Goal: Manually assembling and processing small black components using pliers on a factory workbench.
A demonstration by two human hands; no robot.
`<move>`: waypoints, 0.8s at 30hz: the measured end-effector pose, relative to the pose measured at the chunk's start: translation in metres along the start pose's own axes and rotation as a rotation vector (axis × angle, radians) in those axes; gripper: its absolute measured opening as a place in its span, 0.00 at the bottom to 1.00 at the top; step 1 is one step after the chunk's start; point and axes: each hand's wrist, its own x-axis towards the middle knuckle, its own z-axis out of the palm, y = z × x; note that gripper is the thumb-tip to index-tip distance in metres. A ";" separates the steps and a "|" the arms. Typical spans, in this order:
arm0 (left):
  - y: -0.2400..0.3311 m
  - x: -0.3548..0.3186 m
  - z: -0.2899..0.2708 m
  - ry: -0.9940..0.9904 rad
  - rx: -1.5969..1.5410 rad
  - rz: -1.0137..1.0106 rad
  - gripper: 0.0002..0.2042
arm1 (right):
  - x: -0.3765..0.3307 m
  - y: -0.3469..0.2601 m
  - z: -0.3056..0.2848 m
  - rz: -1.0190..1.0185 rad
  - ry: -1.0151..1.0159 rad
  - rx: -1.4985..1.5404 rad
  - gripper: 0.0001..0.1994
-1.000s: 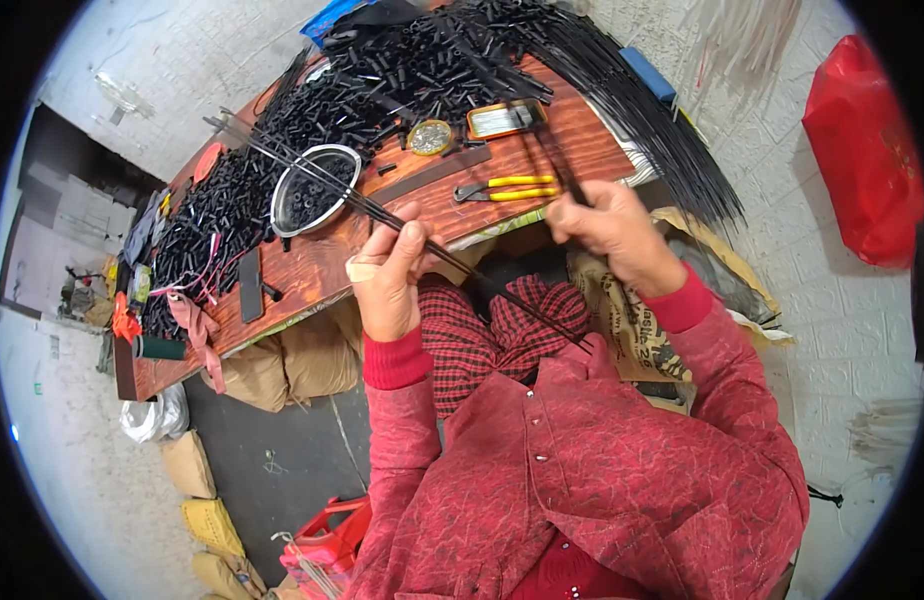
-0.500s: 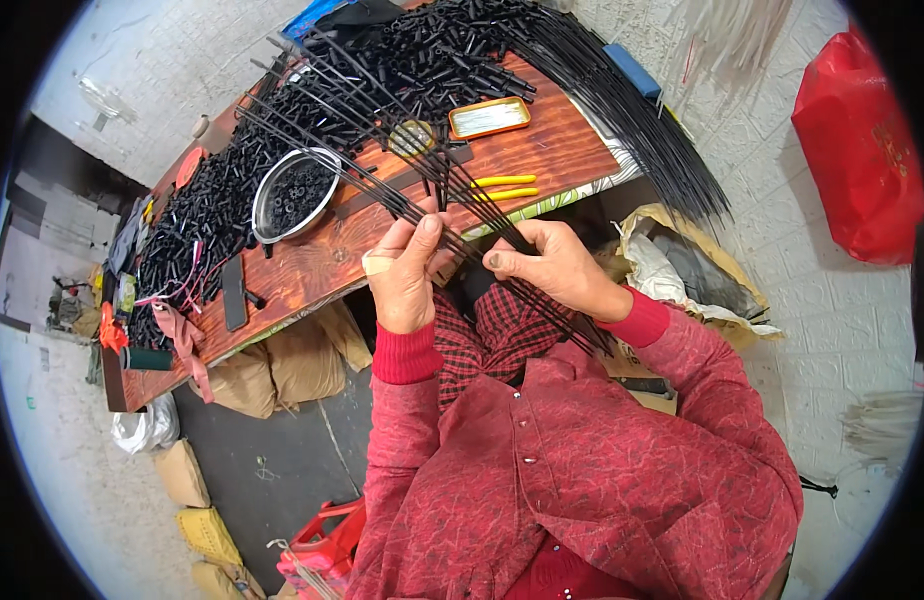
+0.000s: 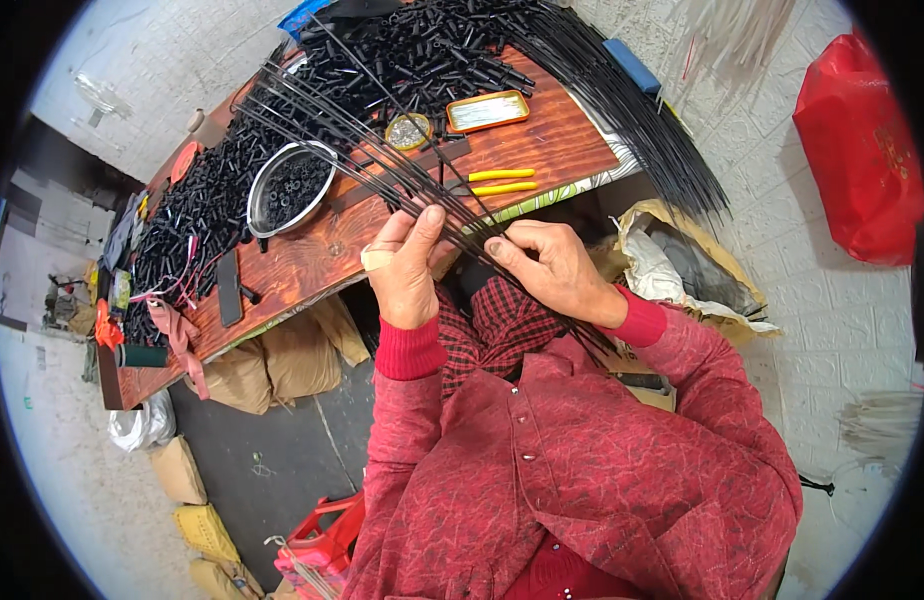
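Both my hands hold a bundle of thin black rods (image 3: 367, 150) slanting across my lap and over the table edge. The thumb and fingers of my left hand (image 3: 404, 268) pinch it near the middle, and a light bandage wraps one finger. Closer to the lower ends, my right hand (image 3: 560, 270) is closed around the rods with its thumb on top. Their far ends fan out above a heap of short black tubes (image 3: 197, 205). One rod crosses the others at a steeper angle.
On the wooden table (image 3: 327, 240) are a metal bowl (image 3: 252, 222) of small black parts, a round tin (image 3: 408, 131), an orange-rimmed tray (image 3: 462, 129) and yellow-handled pliers (image 3: 502, 188). More long black rods (image 3: 642, 120) overhang its right edge. An open sack (image 3: 642, 260) stands beside my right arm.
The rods have drawn together between my hands, with fewer spread toward the right. My right thumb has slid slightly along the bundle. Both hands keep hold of it.
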 end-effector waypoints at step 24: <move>-0.001 -0.003 0.000 -0.012 0.025 0.034 0.07 | -0.002 0.003 0.003 0.078 0.010 0.206 0.19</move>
